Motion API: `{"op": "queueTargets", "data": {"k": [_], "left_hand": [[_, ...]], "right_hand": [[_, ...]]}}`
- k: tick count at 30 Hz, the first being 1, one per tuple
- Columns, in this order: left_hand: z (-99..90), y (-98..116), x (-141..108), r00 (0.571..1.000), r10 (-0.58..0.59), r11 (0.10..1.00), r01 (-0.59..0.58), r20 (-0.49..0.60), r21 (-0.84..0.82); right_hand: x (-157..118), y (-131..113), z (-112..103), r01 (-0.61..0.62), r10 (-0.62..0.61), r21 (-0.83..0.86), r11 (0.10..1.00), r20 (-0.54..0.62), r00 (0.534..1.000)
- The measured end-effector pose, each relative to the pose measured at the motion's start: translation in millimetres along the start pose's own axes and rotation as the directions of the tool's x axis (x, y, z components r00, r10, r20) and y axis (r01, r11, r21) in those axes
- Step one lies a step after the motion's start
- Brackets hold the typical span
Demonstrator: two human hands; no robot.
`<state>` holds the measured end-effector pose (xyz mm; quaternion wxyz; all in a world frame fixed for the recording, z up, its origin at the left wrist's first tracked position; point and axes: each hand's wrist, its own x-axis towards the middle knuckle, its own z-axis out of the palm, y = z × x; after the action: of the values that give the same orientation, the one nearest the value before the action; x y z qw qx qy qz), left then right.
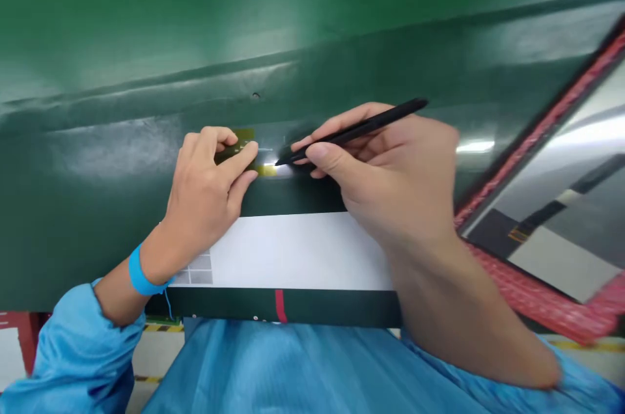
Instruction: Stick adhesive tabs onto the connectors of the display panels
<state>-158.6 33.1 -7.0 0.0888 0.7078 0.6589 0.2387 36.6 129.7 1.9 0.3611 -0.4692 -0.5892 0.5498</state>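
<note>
On the green mat, my left hand (209,173) is bent over a small flat, amber-and-yellow, film-like piece (266,170). Its thumb and fingers hold the left part of this piece down, and they cover much of it. A bright glare lies across the piece's uncovered end. My right hand (385,166) grips a slim black pen (375,124) between thumb and fingers. The pen slants down to the left, and its fine tip is at the right end of the film-like piece. Whether the tip touches cannot be made out.
A white sheet (303,251) with a grey printed grid lies below the hands. On the right, a panel with a ribbon cable (541,215) rests on red bubble wrap (551,316). A red tape strip (280,306) marks the near edge of the green mat (97,219).
</note>
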Motion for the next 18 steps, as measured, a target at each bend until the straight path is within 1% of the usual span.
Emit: {"op": "queueTargets", "data": {"k": [4,7,10,15,18], "left_hand": [[-1.3,2.9,2.5,1.0,-0.01,1.0,0.01,0.006,-0.016],[-0.7,3.4,3.7,1.0,-0.028,1.0,0.029,0.011,-0.009],[0.2,3.9,3.9,1.0,-0.021,1.0,0.021,0.004,0.009],[1.6,4.2,3.3,0.999,-0.011,1.0,0.011,-0.034,0.015],[1.8,3.1,3.3,0.999,-0.005,1.0,0.005,-0.036,-0.005]], "right_hand": [[-1.3,-5.6,0.4,-0.028,0.028,-0.045,0.999,-0.006,1.0],[-0.8,-7.4,-0.8,-0.056,0.057,-0.057,0.997,0.019,0.998],[0.4,-8.4,-2.1,-0.074,0.076,-0.06,0.995,0.034,0.997],[1.9,-4.6,0.0,-0.033,0.034,-0.036,0.999,0.008,0.999],[2.1,-1.3,4.7,-0.03,0.03,0.021,0.999,-0.017,0.999]]}}
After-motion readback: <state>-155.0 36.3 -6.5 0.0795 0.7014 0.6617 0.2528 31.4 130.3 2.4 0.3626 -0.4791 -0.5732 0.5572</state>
